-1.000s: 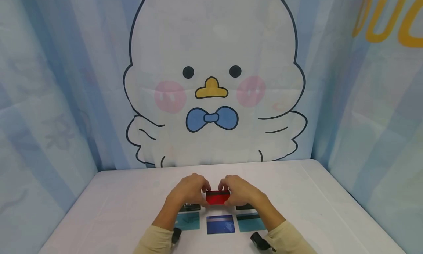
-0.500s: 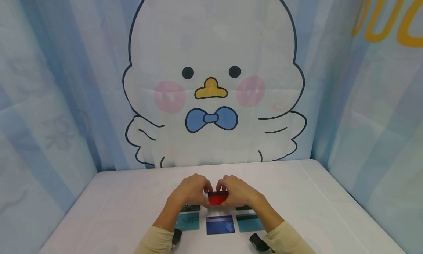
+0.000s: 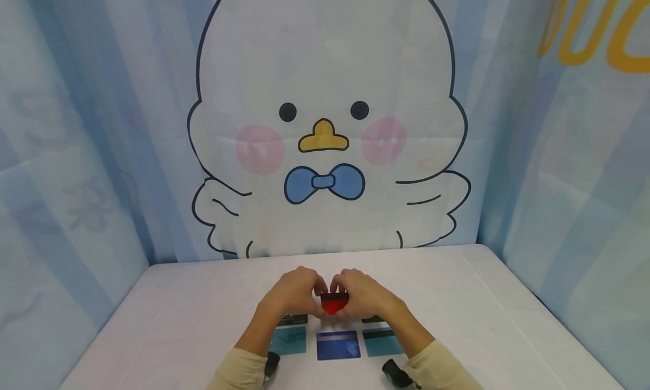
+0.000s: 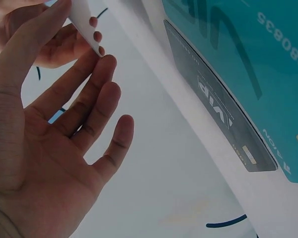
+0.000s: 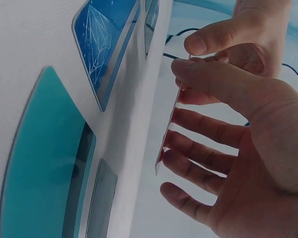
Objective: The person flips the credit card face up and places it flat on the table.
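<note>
Your left hand (image 3: pixel 293 292) pinches left end of red card (image 3: pixel 334 303) between thumb and fingers; your right hand (image 3: pixel 361 294) pinches right end likewise. Red card held clear above table (image 3: pixel 472 316), between both hands. Blue card (image 3: pixel 338 346) lies nearer you, between teal cards (image 3: pixel 290 341). Dark cards (image 3: pixel 294 320) lie beyond, partly hidden.

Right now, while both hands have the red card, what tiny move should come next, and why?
I'd probably lower the red card onto the table, just beyond the blue card. The left hand and right hand hold it above the table, and a gap shows there between the two dark cards.
</note>
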The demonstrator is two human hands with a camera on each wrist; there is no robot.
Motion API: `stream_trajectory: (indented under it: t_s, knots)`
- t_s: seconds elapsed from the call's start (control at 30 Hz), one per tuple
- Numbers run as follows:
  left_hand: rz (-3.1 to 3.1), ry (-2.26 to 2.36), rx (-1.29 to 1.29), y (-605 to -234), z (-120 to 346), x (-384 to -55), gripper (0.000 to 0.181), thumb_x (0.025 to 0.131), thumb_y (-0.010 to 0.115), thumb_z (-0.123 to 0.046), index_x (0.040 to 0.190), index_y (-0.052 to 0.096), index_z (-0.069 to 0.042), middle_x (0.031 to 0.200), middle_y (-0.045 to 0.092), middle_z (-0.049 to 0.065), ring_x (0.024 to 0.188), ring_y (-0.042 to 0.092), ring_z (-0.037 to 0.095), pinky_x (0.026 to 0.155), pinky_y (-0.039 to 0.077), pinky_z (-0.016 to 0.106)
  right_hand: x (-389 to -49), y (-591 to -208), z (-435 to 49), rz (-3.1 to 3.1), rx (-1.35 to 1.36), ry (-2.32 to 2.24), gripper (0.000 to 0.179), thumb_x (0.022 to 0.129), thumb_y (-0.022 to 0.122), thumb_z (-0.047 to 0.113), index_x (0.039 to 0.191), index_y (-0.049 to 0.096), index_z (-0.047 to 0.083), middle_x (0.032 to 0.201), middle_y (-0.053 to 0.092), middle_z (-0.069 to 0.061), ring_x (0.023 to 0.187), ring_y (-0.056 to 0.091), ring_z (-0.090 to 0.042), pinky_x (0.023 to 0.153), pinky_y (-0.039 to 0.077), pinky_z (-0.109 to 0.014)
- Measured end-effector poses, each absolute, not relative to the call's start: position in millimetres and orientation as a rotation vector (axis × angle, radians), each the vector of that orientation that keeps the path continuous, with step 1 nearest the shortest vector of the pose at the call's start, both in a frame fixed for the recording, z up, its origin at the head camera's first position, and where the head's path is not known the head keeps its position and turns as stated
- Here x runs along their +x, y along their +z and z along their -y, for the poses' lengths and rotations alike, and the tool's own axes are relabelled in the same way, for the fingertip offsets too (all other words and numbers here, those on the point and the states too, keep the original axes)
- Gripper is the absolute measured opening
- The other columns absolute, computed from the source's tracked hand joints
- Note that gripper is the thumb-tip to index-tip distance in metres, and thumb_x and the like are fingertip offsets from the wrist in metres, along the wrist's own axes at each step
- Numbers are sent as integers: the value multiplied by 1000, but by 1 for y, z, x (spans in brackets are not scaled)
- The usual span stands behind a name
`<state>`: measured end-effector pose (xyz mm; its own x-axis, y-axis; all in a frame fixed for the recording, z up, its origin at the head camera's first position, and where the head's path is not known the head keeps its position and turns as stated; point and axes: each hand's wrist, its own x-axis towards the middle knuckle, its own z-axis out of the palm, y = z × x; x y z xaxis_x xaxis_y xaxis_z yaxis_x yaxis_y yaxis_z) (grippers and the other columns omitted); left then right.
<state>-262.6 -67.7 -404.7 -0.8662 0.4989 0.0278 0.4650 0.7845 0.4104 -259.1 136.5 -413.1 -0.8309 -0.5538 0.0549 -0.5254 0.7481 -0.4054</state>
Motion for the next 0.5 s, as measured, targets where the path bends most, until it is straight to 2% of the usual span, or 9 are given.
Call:
stream_trajectory:
  t_s: [0.5]
  knots:
    - [-2885, 675, 774, -401, 72, -263, 42, 72, 95, -31, 109, 80, -19, 96, 75, -7, 91, 63, 13, 81, 59, 36, -262, -413, -136, -2834, -886, -739, 44, 76, 90, 27, 114, 70, 13, 103, 67, 1, 97, 62, -16, 82, 61, -33]
